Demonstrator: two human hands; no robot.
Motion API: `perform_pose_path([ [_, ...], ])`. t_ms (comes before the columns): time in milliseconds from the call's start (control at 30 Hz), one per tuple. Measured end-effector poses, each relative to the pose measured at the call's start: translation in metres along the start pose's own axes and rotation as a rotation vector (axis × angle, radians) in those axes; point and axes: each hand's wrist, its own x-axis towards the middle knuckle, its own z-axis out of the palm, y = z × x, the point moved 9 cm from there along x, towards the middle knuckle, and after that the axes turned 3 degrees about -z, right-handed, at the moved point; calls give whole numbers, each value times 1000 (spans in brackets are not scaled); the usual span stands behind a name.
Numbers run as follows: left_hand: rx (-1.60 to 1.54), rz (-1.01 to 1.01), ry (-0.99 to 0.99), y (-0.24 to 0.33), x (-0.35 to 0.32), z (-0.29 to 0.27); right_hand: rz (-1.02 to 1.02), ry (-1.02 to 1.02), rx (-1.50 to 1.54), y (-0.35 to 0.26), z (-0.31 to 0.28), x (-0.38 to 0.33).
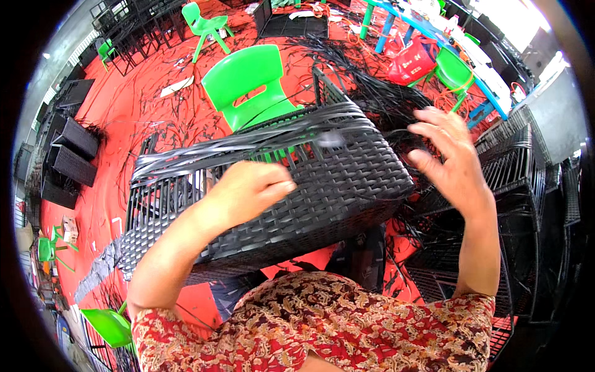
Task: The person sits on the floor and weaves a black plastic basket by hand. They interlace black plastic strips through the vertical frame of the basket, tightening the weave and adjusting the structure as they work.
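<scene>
A black woven rattan-style furniture piece [334, 186] lies across in front of my lap, its near side covered in flat plastic weave. Toward its far left, bare upright bars show, and a loose bundle of black plastic strips [204, 156] runs along its far edge. My left hand [251, 189] is over the middle of the weave with its fingers curled closed; what they hold, if anything, is hidden. Beyond the piece's right end, my right hand [447, 155] is raised with thumb and fingers apart, close to a tangle of black strips [396, 102].
A green plastic chair [245, 77] stands just beyond the piece, another [201, 25] farther back. Black frames [496, 180] crowd the right side. A blue table [434, 37] and a red bag [414, 62] are at far right. Strip scraps litter the red floor [155, 105].
</scene>
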Motion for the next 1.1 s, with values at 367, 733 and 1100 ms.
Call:
perform_pose_path([
  [367, -674, -188, -225, -4, 58, 34, 531, -408, 574, 56, 58, -11],
  [733, 104, 317, 185, -20, 142, 62, 845, -38, 592, 198, -8, -54],
  [1100, 193, 287, 247, -17, 134, 55, 623, -661, 813, 66, 130, -6],
])
